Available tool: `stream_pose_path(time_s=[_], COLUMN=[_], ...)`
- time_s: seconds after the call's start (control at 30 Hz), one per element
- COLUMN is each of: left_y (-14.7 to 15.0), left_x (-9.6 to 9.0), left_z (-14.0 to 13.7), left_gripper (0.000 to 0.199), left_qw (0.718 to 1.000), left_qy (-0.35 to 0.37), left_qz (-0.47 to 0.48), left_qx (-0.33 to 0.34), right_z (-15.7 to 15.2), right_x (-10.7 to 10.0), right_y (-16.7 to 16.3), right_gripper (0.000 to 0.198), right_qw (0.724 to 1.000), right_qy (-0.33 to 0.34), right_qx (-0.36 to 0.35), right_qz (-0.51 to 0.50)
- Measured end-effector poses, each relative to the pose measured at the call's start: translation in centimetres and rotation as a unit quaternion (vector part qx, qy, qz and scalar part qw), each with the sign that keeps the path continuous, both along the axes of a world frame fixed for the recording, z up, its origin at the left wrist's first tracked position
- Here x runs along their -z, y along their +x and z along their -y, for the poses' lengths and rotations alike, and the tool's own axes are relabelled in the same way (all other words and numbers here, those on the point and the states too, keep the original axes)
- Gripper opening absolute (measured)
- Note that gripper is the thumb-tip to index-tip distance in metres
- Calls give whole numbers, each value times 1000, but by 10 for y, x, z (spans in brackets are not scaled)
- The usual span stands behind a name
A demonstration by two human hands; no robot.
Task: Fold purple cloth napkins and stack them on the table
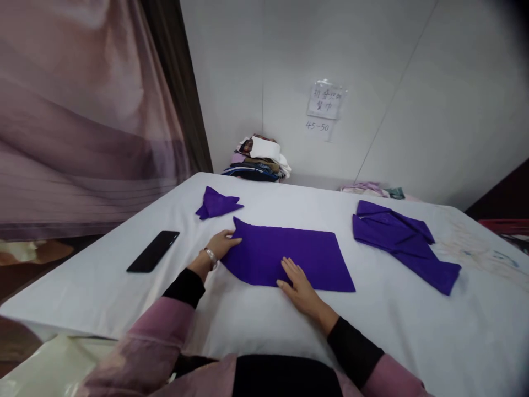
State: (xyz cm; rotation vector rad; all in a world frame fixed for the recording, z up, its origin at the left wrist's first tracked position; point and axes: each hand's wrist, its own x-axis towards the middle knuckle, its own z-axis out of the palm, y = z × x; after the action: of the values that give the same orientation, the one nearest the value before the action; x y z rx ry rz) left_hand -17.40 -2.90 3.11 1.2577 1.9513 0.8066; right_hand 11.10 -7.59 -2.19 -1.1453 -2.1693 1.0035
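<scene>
A purple cloth napkin lies as a flat, folded rectangle on the white-covered table in front of me. My left hand grips its left end between thumb and fingers, and that end is lifted and curved. A bracelet is on my left wrist. Lying palm down on the napkin near its front edge, my right hand has its fingers stretched out. Beyond my left hand sits a small purple folded napkin with pointed corners. More purple napkins lie loosely overlapped on the right.
A black phone rests on the white tablecloth at the left. Behind the far edge are a stack of folded clothes and other fabrics. A handwritten sign hangs on the wall; a pink curtain hangs at left.
</scene>
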Motion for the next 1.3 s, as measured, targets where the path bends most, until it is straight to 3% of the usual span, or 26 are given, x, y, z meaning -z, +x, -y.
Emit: stream_pose_path(time_s=[0.07,0.1,0.2,0.3,0.4,0.5,0.63,0.8,1.0,1.2,1.3], left_y=[35,58,134,195,212,192,157,142,145,145,144], left_x=[-18,-27,-39,-26,2,28,46,59,67,71,73], left_z=[-14,-22,-37,-35,-19,2,28,49,46,43,44], left_gripper=[48,48,42,47,44,29,28,40,48,44,45], left_qw=[996,993,982,968,943,944,932,905,884,883,879], left_qy=[58,79,111,116,155,236,289,281,243,235,247], left_qz=[49,48,57,94,152,65,-50,-170,-221,-229,-236], left_qx=[47,77,139,200,251,222,215,271,334,337,333], right_z=[-6,-11,-26,-39,-45,-47,-50,-54,-41,-25,-27], right_x=[-9,-14,-23,-22,-12,-2,2,2,-4,-8,-8], right_y=[-2,-3,3,25,55,80,91,91,116,132,132], right_gripper=[62,62,63,61,55,53,46,34,47,64,74], right_qw=[982,958,853,780,745,758,789,767,795,808,830], right_qy=[-95,-150,-278,-315,-325,-340,-340,-354,-316,-319,-297], right_qx=[44,64,108,159,209,212,219,302,308,340,346], right_qz=[-154,-235,-427,-517,-543,-515,-463,-443,-415,-360,-323])
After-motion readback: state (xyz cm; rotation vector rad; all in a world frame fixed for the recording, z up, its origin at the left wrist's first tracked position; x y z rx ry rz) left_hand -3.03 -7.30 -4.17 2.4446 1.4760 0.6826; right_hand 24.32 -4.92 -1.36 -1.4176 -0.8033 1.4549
